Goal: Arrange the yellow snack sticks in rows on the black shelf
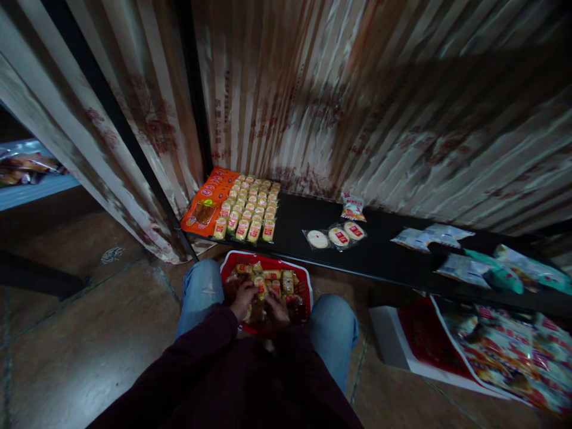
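Observation:
A red basket [304, 278] of small yellow wrapped snack packets sits on the floor between my knees. My left hand [242, 297] reaches into it, fingers curled round a packet [260, 288]. My right hand [277, 310] is in the basket too, fingers bent among the packets; what it holds is hidden. On the low black shelf [379, 253] ahead, rows of the same yellow packets [250, 207] lie beside orange packs [208, 199].
Round cakes in clear wrap [337, 236] and a red-white bag [353, 207] lie mid-shelf; pale and green bags [482, 268] at right. A printed carton [469, 351] lies on the floor at right. Corrugated card lines the back wall. Brown tile floor to the left.

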### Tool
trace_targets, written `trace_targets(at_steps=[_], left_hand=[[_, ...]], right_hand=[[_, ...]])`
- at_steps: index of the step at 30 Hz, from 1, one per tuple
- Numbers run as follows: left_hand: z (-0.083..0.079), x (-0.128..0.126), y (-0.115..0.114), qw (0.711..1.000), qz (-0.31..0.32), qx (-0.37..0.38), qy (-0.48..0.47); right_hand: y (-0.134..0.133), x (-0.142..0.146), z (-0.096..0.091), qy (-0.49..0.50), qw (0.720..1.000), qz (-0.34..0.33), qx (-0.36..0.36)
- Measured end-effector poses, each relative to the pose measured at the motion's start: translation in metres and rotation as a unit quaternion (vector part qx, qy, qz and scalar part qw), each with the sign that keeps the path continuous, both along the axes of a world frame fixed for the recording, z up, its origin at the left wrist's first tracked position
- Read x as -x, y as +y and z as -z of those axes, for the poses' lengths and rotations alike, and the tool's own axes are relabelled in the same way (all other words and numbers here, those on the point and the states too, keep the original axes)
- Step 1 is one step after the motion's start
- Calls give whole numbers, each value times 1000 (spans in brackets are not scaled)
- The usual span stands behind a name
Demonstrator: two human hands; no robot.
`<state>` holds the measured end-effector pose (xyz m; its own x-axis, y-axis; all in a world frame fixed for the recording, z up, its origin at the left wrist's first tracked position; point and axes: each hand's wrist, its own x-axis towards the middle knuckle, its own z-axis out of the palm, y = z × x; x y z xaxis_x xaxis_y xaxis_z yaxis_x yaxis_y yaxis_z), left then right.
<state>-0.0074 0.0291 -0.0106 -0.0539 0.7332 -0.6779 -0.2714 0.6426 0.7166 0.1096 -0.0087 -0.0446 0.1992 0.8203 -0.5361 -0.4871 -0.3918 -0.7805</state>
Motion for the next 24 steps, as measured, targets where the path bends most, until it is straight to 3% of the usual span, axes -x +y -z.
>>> trace_targets(at_steps=[12,24], left_hand=[[1,0,-3,1000,-7,9,-7],[-19,2,-8,998,46,13,-45]], right_hand=[[-1,-4,-2,-34,998,-42,-17],[-1,-7,8,-67,997,-42,-20]])
